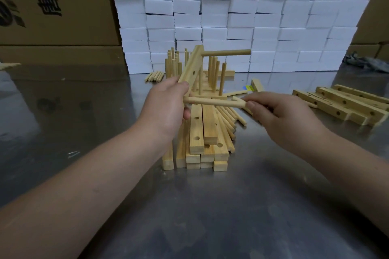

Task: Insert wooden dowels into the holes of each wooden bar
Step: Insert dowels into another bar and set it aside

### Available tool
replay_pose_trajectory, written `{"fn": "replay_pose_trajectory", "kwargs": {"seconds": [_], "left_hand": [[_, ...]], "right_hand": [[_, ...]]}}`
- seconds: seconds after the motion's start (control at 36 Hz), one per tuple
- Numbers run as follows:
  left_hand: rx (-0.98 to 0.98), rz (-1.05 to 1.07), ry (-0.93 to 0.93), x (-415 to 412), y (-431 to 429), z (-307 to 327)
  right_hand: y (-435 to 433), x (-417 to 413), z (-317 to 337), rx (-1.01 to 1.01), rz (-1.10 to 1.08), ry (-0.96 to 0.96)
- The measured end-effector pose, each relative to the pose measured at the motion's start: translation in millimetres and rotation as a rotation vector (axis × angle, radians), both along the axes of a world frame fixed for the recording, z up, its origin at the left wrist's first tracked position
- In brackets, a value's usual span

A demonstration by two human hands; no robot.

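Stacked bars (pixel 202 143): laid in layers near the middle of the steel counter (pixel 210 216), ends toward the near edge; holes are left facing up, judged as stock awaiting dowels.
Loose dowels (pixel 228 119): fanned against the right side of the stack, kept within reach of the right hand.
Right hand (pixel 280 118): fingers are closed on one dowel (pixel 212 102) at its right end; a second short piece appears to be pinched alongside, though this cannot be told for certain; the dowel is held level so its left end is presented to the lower part of the held bar.
Left hand (pixel 166 107): clamped on the lower end of a tilted bar (pixel 191 67), raised above the stack; the holed face is turned rightward to receive the dowel.
Fitted dowel (pixel 226 52): already seated at the bar's top end, projecting to the right.
Step in hand: a second insertion is judged under way; seating cannot be confirmed.
Finished bars (pixel 212 69): stood behind the stack with dowels upright.
Spare bars (pixel 345 103): laid toward the right edge, undowelled.
White blocks (pixel 242 17): stacked along the far edge.
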State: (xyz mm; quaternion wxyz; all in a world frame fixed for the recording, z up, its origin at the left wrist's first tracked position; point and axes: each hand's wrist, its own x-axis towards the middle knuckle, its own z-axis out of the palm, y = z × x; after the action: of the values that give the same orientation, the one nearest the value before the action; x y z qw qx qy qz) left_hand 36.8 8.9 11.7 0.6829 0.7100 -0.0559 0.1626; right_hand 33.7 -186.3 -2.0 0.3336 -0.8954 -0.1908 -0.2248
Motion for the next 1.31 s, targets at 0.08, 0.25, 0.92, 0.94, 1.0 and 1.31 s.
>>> {"fn": "replay_pose_trajectory", "kwargs": {"seconds": [0.08, 0.25, 0.92, 0.94, 1.0, 1.31], "left_hand": [[0.007, -0.030, -0.014, -2.3, -0.6, 0.5], [0.030, -0.062, -0.014, -2.5, -1.3, -1.7], [0.137, -0.176, -0.002, -7.2, -2.9, -1.2], [0.139, -0.178, -0.003, -7.6, -2.7, -1.0], [0.143, -0.185, -0.005, -8.0, -2.5, -0.4], [0.174, -0.206, -0.015, -8.7, -2.0, 0.2]], "right_hand": [[1.7, -1.4, 1.4, 0.130, 0.058, 0.052], [7.2, -3.6, -1.5, 0.120, 0.108, 0.202], [14.6, -12.0, -4.9, 0.265, 0.083, -0.063], [14.6, -12.3, -4.6, 0.257, 0.082, -0.066], [14.7, -12.2, -4.5, 0.242, 0.077, -0.071], [14.7, -14.1, -4.3, 0.144, 0.062, -0.174]]}}
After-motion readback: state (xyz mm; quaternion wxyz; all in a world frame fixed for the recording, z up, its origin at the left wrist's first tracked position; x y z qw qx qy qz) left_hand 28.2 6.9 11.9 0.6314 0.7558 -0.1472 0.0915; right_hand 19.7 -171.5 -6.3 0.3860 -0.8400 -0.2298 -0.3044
